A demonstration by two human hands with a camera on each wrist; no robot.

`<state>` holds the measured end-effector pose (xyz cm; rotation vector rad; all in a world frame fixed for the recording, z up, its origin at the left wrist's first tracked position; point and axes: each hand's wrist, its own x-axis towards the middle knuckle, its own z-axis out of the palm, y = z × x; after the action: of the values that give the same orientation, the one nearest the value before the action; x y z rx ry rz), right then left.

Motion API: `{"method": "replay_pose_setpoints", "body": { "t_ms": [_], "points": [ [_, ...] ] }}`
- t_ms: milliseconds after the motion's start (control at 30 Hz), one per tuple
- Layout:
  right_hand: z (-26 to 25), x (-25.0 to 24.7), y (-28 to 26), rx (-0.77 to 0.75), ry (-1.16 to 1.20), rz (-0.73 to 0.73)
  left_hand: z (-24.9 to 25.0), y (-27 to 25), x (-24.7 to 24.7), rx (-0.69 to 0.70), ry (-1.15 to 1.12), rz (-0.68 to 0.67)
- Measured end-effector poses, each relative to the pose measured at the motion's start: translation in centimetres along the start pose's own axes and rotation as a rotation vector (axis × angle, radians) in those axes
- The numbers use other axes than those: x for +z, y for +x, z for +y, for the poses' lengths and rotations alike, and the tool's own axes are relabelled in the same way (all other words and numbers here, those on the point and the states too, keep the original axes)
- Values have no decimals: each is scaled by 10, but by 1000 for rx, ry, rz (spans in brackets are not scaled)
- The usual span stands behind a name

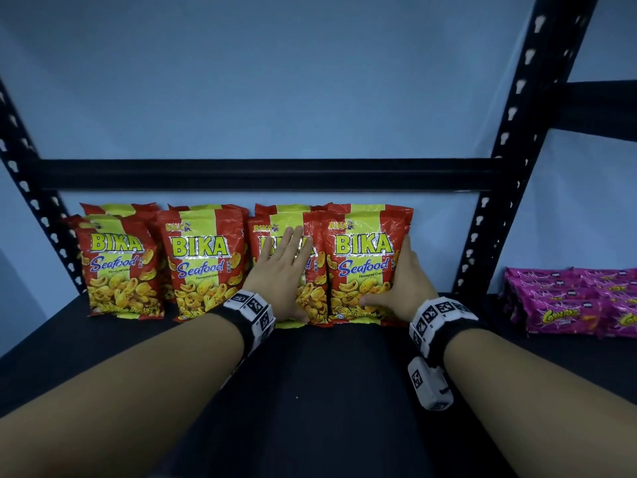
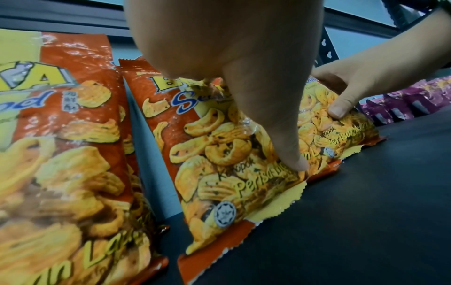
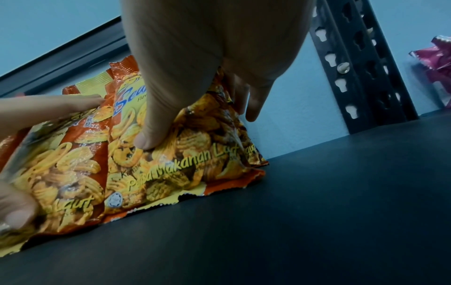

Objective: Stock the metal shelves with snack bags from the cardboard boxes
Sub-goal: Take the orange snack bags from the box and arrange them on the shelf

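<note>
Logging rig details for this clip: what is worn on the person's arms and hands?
Both forearms are bare, with no sleeves or gloves. Each wrist carries a black band with white blocks bearing black square-code markers: left wristband, right wristband. A white marked camera block hangs below the right one.

Dim bluish light, glare on the foil bags [image 1: 362,267] past my fingertips, shelf [image 1: 327,374] under my wrists dark, wrist views soft and noisy, uprights bowed at frame edges

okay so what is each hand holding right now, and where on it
Right hand grips the rightmost bag by its right edge, thumb on the lower front. Left hand holds nothing; it lies flat on the next bag.
</note>
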<state>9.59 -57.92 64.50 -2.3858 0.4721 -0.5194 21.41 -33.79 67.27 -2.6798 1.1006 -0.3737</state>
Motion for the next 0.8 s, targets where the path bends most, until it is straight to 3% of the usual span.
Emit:
{"method": "replay_pose_setpoints", "body": {
  "t_ms": [233, 300, 467, 800],
  "points": [
    [1, 4, 1, 0, 13, 24, -16, -33, 8, -265, -253, 318],
    [-1, 7, 1, -4, 26, 34, -21, -39, 13, -337, -363, 304],
    [-5, 14, 1, -9, 62, 38, -21, -45, 17, -432, -569, 90],
    [0, 9, -10, 48, 100, 52, -12, -45, 16, -444, -679, 121]
  ]
}}
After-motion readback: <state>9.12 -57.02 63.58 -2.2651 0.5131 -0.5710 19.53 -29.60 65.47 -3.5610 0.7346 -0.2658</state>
